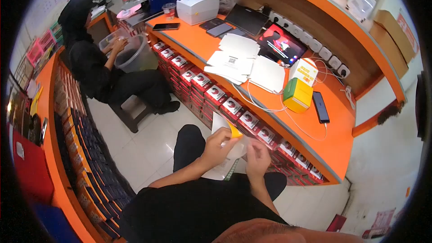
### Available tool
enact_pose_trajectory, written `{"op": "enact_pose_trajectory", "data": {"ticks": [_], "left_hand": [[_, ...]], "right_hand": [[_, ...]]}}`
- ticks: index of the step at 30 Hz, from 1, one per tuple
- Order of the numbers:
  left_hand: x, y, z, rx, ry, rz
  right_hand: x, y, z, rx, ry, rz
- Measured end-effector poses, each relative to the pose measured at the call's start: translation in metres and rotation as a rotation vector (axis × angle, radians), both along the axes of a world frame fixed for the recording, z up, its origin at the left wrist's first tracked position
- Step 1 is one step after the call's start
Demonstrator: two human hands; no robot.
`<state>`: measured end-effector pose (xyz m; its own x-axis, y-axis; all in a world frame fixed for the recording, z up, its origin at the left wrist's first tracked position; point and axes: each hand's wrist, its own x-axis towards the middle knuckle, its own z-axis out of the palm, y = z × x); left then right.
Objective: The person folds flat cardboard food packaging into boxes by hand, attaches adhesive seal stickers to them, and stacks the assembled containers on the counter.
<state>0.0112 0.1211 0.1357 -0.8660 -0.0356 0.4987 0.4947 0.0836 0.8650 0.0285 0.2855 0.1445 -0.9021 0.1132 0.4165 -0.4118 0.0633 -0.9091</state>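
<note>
My left hand (218,146) is closed, thumb and fingers pinching a small orange-yellow piece (235,130) that looks like a folded flap or sticker. A white sheet (219,122) stands up behind those fingers. Just to the right, my right hand (258,156) is closed in a pinch at the edge of a thin pale, translucent sheet (238,148) spread between the hands. Whether the pale sheet and the orange-yellow piece are joined I cannot tell. Below, over my lap, lies a white paper with a green edge (220,171), partly hidden by my arm.
Ahead is an orange desk (335,139) with white flat cartons (231,60), a yellow-green box (298,95), a charging phone (321,107), a lit tablet (282,44) and a printer (198,8). Stacked red boxes (216,93) line its front. A person in black (90,63) sits left by a clear tub (135,56).
</note>
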Motion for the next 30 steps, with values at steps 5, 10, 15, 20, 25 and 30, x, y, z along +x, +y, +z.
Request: {"op": "enact_pose_trajectory", "data": {"ticks": [5,10,15,20,25,30], "left_hand": [[0.005,0.003,0.022,-0.214,0.205,0.087],[0.0,0.008,0.034,-0.159,0.166,0.039],[0.001,0.001,0.032,-0.176,0.018,-0.056],[0.004,-0.002,0.042,-0.094,-0.028,-0.122],[0.008,0.013,0.03,0.537,-0.182,-0.265],[0.007,0.004,0.036,0.174,0.012,-0.224]], "right_hand": [[-0.009,-0.003,0.023,0.224,0.185,-0.072],[-0.011,-0.013,0.037,0.105,0.082,-0.107],[-0.008,-0.013,0.044,0.054,0.036,-0.066],[-0.008,-0.004,0.043,0.075,0.034,-0.005],[-0.004,0.0,0.051,0.333,0.162,-0.027],[0.003,-0.003,0.055,0.403,0.222,-0.085]]}}
